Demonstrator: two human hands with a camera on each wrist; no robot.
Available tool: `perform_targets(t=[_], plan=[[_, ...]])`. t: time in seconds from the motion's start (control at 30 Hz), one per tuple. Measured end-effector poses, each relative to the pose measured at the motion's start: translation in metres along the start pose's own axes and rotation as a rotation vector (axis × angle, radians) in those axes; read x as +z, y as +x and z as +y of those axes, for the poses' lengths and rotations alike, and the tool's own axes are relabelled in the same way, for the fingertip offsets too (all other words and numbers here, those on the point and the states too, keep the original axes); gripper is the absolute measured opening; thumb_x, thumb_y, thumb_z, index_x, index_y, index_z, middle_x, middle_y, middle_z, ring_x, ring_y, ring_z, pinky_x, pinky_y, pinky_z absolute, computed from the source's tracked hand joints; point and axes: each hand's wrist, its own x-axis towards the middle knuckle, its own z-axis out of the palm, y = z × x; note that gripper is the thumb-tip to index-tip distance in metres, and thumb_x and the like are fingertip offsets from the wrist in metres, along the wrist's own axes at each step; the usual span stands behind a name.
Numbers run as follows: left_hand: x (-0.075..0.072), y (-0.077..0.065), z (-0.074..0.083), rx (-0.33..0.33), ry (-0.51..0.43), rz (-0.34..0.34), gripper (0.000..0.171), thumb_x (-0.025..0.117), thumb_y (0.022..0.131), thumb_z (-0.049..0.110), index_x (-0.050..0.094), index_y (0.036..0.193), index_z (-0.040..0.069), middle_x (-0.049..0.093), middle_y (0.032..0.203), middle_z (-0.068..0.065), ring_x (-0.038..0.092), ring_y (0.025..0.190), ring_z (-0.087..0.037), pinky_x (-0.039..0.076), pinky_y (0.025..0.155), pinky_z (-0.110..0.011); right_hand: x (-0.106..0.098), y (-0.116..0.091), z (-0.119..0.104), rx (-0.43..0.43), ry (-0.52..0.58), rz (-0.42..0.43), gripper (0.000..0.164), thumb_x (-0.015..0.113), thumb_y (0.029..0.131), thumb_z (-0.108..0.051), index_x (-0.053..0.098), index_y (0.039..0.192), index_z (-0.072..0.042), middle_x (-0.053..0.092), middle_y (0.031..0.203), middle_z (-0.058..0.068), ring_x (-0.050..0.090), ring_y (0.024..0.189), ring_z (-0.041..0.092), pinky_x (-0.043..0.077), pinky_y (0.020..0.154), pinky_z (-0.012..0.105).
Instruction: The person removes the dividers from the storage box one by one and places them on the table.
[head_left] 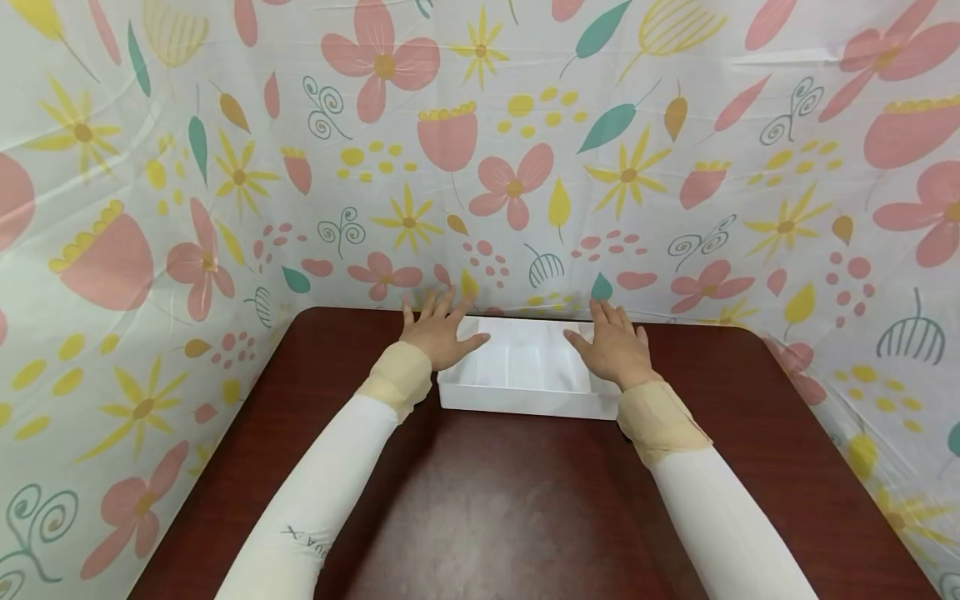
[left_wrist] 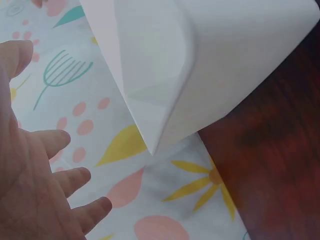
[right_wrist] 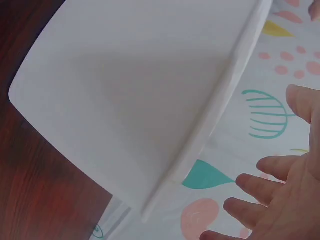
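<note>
A shallow white plastic tray (head_left: 528, 401) sits at the far edge of the dark red-brown table. Ridges or folds show faintly on its inside. Over the tray's left end is my left hand (head_left: 437, 335), fingers straight and spread, thumb pointing inward. My right hand (head_left: 618, 348) mirrors it at the right end, also with straight fingers. Neither hand grips anything. In the left wrist view, a gap separates the spread fingers from a corner of the white tray (left_wrist: 230, 60). The right wrist view likewise shows the fingers apart from the tray (right_wrist: 125, 100).
The table (head_left: 480, 508) has a glossy wood-grain top with rounded far corners. A white cloth (head_left: 480, 208) printed with pink, yellow and teal flowers and leaves hangs behind the table and along both sides.
</note>
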Motion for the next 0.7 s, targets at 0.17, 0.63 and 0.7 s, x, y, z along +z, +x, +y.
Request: perform_targets(t=[0.17,0.63,0.7], plan=[[0.008,-0.012,-0.006,0.009,-0.083,0.014,0.082,0.03,0.088,0.078,-0.004,0.153,0.043,-0.004,0.161,0.0,-0.008,0.141,-0.024,-0.006,0.107,-0.071,-0.001,-0.009,-0.002,0.006,0.02,0.05,0.085,0.045,0.094,-0.058,0.018,0.154,-0.004,0.023,0.153,0.026,0.016,0.136,0.044,0.019,0.104,0.069],[0.046,-0.03,-0.029,0.015,-0.534,-0.042,0.093,0.035,0.091,0.072,-0.014,0.154,0.024,-0.008,0.16,-0.005,-0.003,0.141,-0.023,0.014,0.115,-0.054,0.011,-0.027,0.005,-0.005,0.091,0.14,0.065,0.06,0.091,-0.039,0.044,0.141,-0.001,0.062,0.109,0.019,0.056,0.096,0.034,0.044,0.083,0.058],[0.053,-0.032,-0.031,0.002,-0.62,-0.04,0.093,0.036,0.092,0.07,-0.015,0.153,0.025,-0.009,0.16,-0.005,-0.003,0.141,-0.02,0.016,0.115,-0.052,0.015,-0.028,0.006,-0.002,0.082,0.145,0.063,0.06,0.09,-0.038,0.046,0.14,-0.002,0.065,0.099,0.016,0.059,0.086,0.03,0.047,0.076,0.055]])
